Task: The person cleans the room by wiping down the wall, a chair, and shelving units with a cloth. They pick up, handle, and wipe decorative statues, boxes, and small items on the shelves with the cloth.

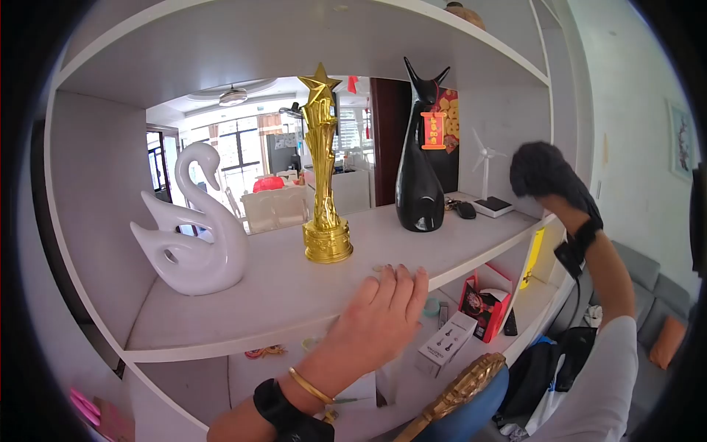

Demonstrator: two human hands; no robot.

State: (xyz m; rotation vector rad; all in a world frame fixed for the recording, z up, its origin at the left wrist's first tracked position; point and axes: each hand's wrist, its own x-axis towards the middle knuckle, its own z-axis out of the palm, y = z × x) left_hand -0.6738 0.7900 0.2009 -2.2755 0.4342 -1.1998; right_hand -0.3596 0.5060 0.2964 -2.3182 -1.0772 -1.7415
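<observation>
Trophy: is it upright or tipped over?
Upright: the trophy stands on its round base on the shelf, with its star at the top.

Right hand (557,206) mostly hidden, black cloth (543,168) blurred

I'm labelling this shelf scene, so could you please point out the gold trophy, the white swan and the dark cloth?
Gold trophy (322,166): head view, middle of its column.
White swan (206,258): head view, its body.
Dark cloth (543,171): head view, its bunched upper part.
</observation>
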